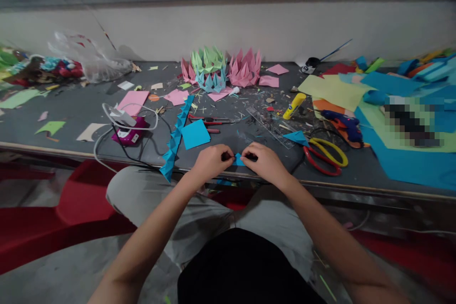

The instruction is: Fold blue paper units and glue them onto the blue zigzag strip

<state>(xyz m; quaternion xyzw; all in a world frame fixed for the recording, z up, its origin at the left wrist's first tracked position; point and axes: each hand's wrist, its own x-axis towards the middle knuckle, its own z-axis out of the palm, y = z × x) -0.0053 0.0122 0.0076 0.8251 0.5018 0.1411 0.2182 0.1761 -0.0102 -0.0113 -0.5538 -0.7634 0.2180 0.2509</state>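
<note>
Several things crowd this worktop [83, 107]. At its far left a plastic bag [105, 67] slumps near the wall, with a purple box [130, 132] and its cables nearer the front. Next comes a blue chain [174, 138] of folded points, seemingly well made up, its lower end reaching over the front edge. Behind it, green, blue and pink crowns [209, 69] stand formed, and a blue stack [195, 134] lies flat, unfolded.

The left hand [213, 159] pinches one side of a small blue piece [238, 160]; the right hand [264, 159] pinches the other. The piece sits between them, close to the front edge, and looks partly folded, though from where I stand I can't make out the creases.

Rightward, a yellow glue stick [295, 106] lies behind a blue triangle [297, 137]. Just beside that are the scissors [320, 154], handles towards the edge, limiting the right hand's sideways room; the stack hems the left. Beyond lie a glue gun [351, 129] and large blue sheets [415, 166], spread along the right-hand edge, uncut into small squares as far as I can judge.
</note>
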